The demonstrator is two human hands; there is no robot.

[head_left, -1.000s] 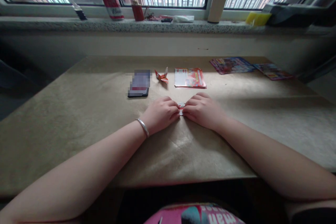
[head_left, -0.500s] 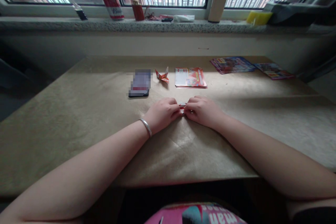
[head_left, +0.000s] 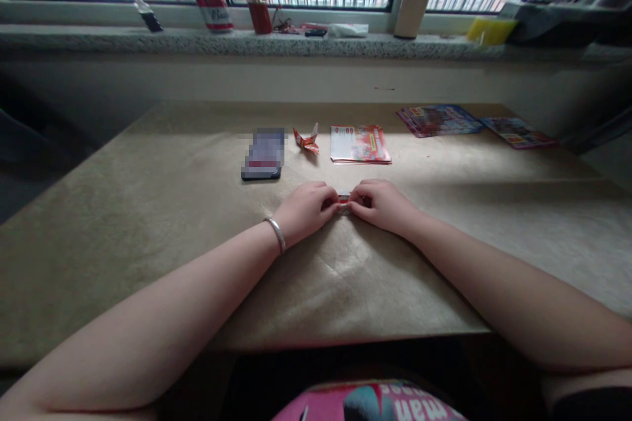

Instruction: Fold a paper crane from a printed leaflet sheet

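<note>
1. Pinching a small red-and-white paper at the centre of the frame in the head view, the left hand has its thumb and fingers closed on the left end.
2. The right hand grips the right end, thumb below and fingers curled above, with a small gap inside the curl.
3. The paper lies between the two hands, at or just over the table; fingertips cover both ends, and its folds are too small to make out.
4. A silver bracelet circles the left wrist, left of centre.
5. Beyond the hands, a phone lies left of centre, its screen blurred out.
6. Right of the phone, near the upper middle, sits a red folded figure with pointed tips raised.
7. Next comes a stack of red-and-white sheets, just beyond the hands and apart from them.
8. Toward the upper right lie a fanned pile of blue prints and a separate print beside it.
9. Across the top runs a speckled sill, bearing a tilted red can at upper left and a yellow object at upper right.
10. A pink printed shirt shows at the bottom middle.
</note>
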